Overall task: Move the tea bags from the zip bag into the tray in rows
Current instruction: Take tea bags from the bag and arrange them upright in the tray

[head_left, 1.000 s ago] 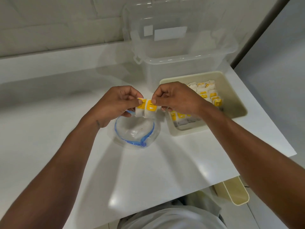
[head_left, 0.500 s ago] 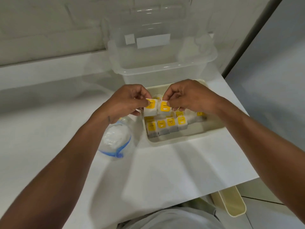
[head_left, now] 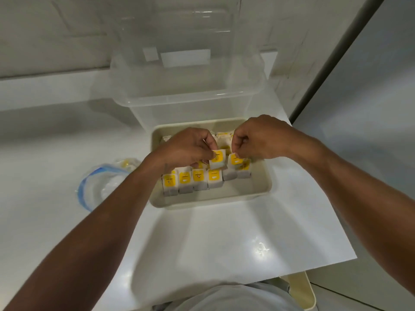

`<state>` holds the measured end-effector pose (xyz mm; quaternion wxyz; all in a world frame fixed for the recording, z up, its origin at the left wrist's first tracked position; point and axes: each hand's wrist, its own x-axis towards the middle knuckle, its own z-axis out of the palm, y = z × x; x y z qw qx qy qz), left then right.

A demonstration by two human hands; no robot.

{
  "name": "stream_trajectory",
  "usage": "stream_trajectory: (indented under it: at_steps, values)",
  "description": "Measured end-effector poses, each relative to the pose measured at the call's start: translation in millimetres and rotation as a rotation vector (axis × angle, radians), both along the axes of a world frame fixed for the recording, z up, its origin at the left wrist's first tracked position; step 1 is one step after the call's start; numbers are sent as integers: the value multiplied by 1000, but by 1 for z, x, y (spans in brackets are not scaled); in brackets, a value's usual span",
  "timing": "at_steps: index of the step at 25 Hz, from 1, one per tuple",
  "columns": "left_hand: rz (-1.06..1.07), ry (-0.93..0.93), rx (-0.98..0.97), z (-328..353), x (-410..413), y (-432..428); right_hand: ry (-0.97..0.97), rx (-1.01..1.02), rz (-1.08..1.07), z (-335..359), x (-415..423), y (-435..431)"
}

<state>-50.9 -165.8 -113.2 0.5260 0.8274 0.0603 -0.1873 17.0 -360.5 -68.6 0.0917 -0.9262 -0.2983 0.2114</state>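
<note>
Head cam, looking down: the person's left hand [head_left: 188, 149] pinches a small white paper tea bag with a yellow label [head_left: 217, 159] by its top edge. The right hand [head_left: 258, 140] pinches a second yellow-labelled tea bag [head_left: 235, 161] just beside it. Both bags hang over the cream rectangular plastic tray [head_left: 213, 202], right above the front row of upright tea bags [head_left: 190, 180]. More bags sit behind, mostly hidden by the hands. The clear zip bag with a blue seal [head_left: 98, 187] lies on the white counter [head_left: 224, 243] left of the tray, with a bit of yellow showing at its far end. A big clear plastic storage box [head_left: 186, 102] stands just behind the tray.
</note>
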Motion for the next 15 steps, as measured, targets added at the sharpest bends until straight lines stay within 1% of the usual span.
stream_trajectory:
  at_steps: [2,3,5,7,8,10,11,14,15]
  values:
    - [-17,-3,43,-11,2,-11,-111,-86,33,-8,2,-4]
    - [-24,0,72,-17,2,-16,-130,-118,56,-11,2,-5]
    - [-60,24,119,-24,0,-24,-89,-168,135,-12,-1,-7]
    - [-150,72,114,-28,0,-28,-8,-223,235,-12,-4,-10]
    - [-199,100,99,-28,1,-29,-6,-260,291,-13,-4,-9]
    - [-250,118,143,-30,4,-31,-121,-324,392,-18,-4,-3]
    - [-253,87,238,-34,8,-34,-199,-344,417,-23,-4,1]
    - [-208,-55,636,-45,17,-42,-355,-393,417,-35,-4,10]
    - [-175,-76,704,-46,18,-44,-387,-412,419,-37,-5,12]
